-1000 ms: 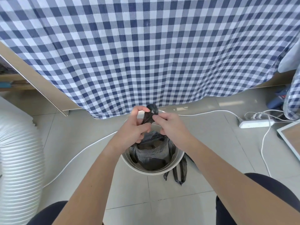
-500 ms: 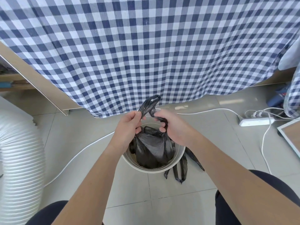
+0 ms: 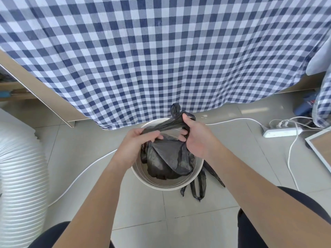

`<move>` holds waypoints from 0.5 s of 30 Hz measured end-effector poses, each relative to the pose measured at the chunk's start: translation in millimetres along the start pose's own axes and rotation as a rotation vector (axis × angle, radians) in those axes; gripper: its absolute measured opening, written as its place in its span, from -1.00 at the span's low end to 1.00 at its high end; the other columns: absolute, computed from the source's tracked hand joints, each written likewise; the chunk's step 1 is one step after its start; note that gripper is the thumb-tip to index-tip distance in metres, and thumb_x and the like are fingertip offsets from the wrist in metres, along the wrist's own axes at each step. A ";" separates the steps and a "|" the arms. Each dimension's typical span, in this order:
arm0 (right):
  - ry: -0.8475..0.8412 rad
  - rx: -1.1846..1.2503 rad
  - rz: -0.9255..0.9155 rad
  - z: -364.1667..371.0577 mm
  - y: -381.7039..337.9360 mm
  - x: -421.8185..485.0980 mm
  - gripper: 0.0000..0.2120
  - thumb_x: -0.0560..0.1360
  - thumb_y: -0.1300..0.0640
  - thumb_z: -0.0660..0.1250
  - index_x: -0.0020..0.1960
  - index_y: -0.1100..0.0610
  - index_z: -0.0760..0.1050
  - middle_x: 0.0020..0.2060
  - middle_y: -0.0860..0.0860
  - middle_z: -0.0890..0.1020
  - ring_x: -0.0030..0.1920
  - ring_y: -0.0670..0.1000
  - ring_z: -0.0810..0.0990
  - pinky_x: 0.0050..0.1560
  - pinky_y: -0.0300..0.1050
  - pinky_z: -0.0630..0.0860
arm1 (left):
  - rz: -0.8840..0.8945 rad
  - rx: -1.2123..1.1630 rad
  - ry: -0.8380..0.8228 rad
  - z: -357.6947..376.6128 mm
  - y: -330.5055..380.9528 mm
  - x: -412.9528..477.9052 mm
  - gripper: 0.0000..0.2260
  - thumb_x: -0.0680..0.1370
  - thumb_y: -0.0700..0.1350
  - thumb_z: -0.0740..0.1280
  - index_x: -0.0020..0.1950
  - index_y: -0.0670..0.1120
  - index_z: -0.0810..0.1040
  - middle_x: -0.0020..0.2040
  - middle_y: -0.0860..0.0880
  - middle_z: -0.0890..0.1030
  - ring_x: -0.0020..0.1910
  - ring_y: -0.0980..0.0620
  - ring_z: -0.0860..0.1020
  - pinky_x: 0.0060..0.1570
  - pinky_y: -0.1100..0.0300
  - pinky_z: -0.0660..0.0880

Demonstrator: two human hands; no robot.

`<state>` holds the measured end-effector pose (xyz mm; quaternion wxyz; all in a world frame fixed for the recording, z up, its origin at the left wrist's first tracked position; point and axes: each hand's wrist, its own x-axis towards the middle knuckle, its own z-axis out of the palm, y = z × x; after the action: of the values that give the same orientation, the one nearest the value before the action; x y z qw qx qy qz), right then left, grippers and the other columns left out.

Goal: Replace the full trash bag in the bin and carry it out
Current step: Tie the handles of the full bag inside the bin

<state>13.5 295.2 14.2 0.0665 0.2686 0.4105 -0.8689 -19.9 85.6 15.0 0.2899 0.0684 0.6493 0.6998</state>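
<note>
Both hands are right over the bin (image 3: pixel 166 187). The left hand (image 3: pixel 136 142) has its fingers curled tight on one gathered end of the black trash bag (image 3: pixel 166 158), and the right hand (image 3: pixel 195 138) has its fingers clamped on the other, with a twisted strand taut between them. The bag's body sits down inside the white bin. Black plastic strips (image 3: pixel 198 185) trail on the floor at the bin's right side. A checked cloth (image 3: pixel 161 51) hangs behind.
</note>
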 end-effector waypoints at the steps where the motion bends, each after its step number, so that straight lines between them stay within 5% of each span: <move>1: -0.048 0.024 0.009 -1.0 -1.6 0.7 -0.80 0.69 0.06 0.28 0.24 0.15 0.43 -0.15 -0.02 0.48 -0.39 -0.08 0.28 -0.38 -0.20 0.22 | 0.009 -0.169 -0.026 2.3 0.4 0.0 -0.77 0.59 -0.20 0.43 -0.24 -0.25 0.58 -0.03 -0.26 0.72 0.16 -0.21 0.69 0.30 -0.08 0.54; 4: -0.163 0.047 0.021 0.5 -2.5 -0.2 -0.76 0.71 0.03 0.21 0.29 0.15 0.40 -0.09 0.00 0.47 -0.36 -0.07 0.29 -0.37 -0.20 0.26 | -0.010 -0.445 -0.034 11.9 -1.7 0.5 -0.68 0.59 -0.15 0.36 -0.35 -0.14 0.44 -0.21 -0.12 0.67 0.13 -0.16 0.68 0.33 -0.09 0.50; 7: -0.206 0.139 0.051 -1.7 -4.8 -1.2 -0.69 0.72 0.02 0.15 0.37 0.18 0.41 -0.08 0.00 0.56 -0.36 -0.07 0.32 -0.36 -0.19 0.29 | -0.091 -0.336 -0.096 12.1 -4.9 -1.0 -0.59 0.69 0.05 0.26 -0.28 -0.15 0.49 -0.46 -0.03 0.36 -0.32 -0.07 0.47 0.00 0.06 0.43; 10: -0.202 0.149 0.059 -8.1 -8.7 -2.1 -0.58 0.74 0.00 0.09 0.46 0.19 0.46 -0.06 -0.03 0.66 -0.37 -0.08 0.27 -0.36 -0.19 0.23 | -0.227 -0.201 -0.232 4.8 -11.0 0.0 -0.50 0.70 0.21 0.17 -0.04 -0.24 0.53 -0.39 -0.08 0.10 -0.38 -0.05 0.25 -0.23 0.09 0.28; 15: -0.174 0.090 0.029 -10.3 -4.3 -2.3 -0.54 0.66 -0.02 0.20 0.41 0.24 0.53 -0.12 -0.02 0.55 -0.37 -0.07 0.26 -0.37 -0.19 0.23 | -0.323 -0.247 -0.171 7.6 -14.0 -1.4 -0.67 0.69 0.02 0.21 -0.21 -0.11 0.41 -0.39 -0.03 0.19 -0.36 -0.02 0.31 -0.19 0.11 0.28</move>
<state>18.3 305.5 13.0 0.1024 0.2006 0.3598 -0.9054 -10.7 91.3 3.2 0.4585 -0.0134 0.5343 0.7100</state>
